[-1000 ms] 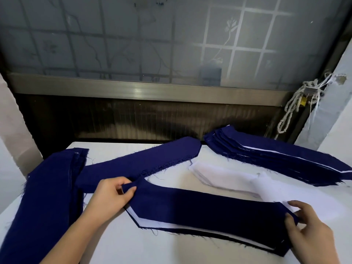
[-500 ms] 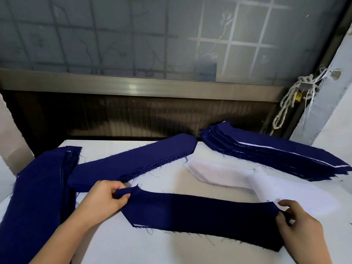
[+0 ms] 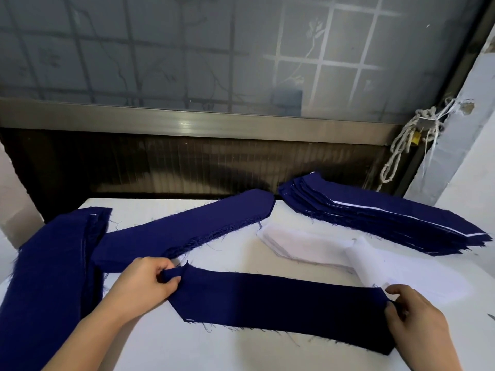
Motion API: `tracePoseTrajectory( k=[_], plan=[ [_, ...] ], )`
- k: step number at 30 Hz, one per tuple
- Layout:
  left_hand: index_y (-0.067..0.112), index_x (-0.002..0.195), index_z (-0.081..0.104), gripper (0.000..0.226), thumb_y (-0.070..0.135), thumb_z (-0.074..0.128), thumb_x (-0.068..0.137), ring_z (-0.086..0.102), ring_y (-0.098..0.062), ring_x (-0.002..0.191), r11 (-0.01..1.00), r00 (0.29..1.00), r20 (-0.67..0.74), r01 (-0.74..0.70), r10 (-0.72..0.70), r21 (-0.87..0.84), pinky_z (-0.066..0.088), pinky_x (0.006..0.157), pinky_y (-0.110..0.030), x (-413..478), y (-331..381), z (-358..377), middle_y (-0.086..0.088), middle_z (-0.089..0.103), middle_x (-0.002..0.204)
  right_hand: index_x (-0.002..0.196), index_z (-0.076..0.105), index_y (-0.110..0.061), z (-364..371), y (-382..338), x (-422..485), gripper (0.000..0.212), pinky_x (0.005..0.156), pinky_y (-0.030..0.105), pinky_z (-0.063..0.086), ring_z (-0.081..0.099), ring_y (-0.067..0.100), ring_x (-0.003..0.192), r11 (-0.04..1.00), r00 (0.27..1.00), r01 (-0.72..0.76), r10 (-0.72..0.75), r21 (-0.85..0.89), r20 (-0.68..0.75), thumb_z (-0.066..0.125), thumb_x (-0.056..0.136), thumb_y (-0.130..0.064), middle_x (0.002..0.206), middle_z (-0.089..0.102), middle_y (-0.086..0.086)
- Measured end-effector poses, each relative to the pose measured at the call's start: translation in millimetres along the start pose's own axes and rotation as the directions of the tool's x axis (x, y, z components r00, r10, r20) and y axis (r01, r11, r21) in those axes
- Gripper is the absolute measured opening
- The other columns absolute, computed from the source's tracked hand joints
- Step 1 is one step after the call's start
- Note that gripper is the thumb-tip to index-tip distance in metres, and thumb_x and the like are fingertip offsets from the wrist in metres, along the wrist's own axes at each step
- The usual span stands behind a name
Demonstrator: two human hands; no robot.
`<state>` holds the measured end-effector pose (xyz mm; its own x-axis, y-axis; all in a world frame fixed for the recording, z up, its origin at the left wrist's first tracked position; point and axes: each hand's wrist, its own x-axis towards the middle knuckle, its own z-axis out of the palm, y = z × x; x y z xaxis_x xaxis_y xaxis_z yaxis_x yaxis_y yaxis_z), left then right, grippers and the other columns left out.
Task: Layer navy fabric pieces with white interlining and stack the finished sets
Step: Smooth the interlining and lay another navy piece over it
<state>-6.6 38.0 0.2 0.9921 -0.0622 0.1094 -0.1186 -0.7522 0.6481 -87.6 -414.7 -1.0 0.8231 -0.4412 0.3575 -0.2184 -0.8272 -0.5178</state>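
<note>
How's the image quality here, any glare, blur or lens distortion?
Head view: a sheen on the metal window rail; the navy piece darkens almost to black toward its right end; the wall at right leans, wide-angle distortion; fabric edges look sharp, no motion blur.

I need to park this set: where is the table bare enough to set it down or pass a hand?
Bare table along the near edge, below the held navy piece. A smaller bare wedge lies between that piece, the middle navy pile and the white interlining. Crowded: left navy pile, finished sets far right.
</note>
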Motion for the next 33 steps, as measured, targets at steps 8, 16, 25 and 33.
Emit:
tracePoseTrajectory(
  k=[8,16,25,33],
  plan=[
    [0.02,0.068,0.065,0.017,0.023,0.073,0.083,0.063,-0.017,0.062,0.999,1.0,0.027,0.01,-0.011,0.039,0.053,0.066,-0.035,-3.3,1.0,-1.4,0.005,0.067,0.064,0.089,0.067,-0.005,-1.3,-1.9,-1.1,0.026,0.062,0.036,0.039,0.054,0.031,0.063,1.0,1.0,-0.017,0.017,-0.012,-0.006,0.07,0.071,0.012,0.068,0.057,0.003],
    [0.038,0.089,0.05,0.026,0.029,0.073,0.081,0.055,-0.008,0.055,0.97,0.991,-0.095,-0.065,0.089,0.233,0.036,0.047,-0.021,-4.8,-0.4,-4.1,0.013,0.059,0.06,0.096,0.066,0.0,-4.7,-2.5,0.3,0.033,0.07,0.044,0.044,0.059,0.04,0.076,0.988,0.99,-0.101,0.089,-0.118,-0.108,0.072,0.065,0.01,0.081,0.058,0.015],
    [0.04,0.076,0.052,0.041,0.079,0.064,0.069,0.054,0.001,0.058,0.911,0.982,-0.17,-0.007,0.085,0.413,0.034,0.049,-0.018,-2.0,-0.3,0.0,0.02,0.055,0.057,0.075,0.062,-0.005,-5.4,-3.8,2.3,0.032,0.077,0.045,0.044,0.053,0.04,0.089,0.941,0.967,-0.254,0.252,-0.224,-0.038,0.067,0.084,-0.036,0.088,0.058,0.019],
    [0.029,0.068,0.066,0.058,0.085,0.052,0.071,0.06,0.0,0.058,0.919,0.996,-0.082,0.007,0.027,0.395,0.052,0.059,-0.023,2.0,0.7,7.7,0.016,0.064,0.058,0.059,0.048,-0.024,-6.3,-4.7,0.6,0.037,0.051,0.03,0.036,0.052,0.021,0.06,0.999,0.981,0.043,-0.041,-0.01,0.188,0.079,0.075,-0.013,0.059,0.051,-0.004]
  ],
)
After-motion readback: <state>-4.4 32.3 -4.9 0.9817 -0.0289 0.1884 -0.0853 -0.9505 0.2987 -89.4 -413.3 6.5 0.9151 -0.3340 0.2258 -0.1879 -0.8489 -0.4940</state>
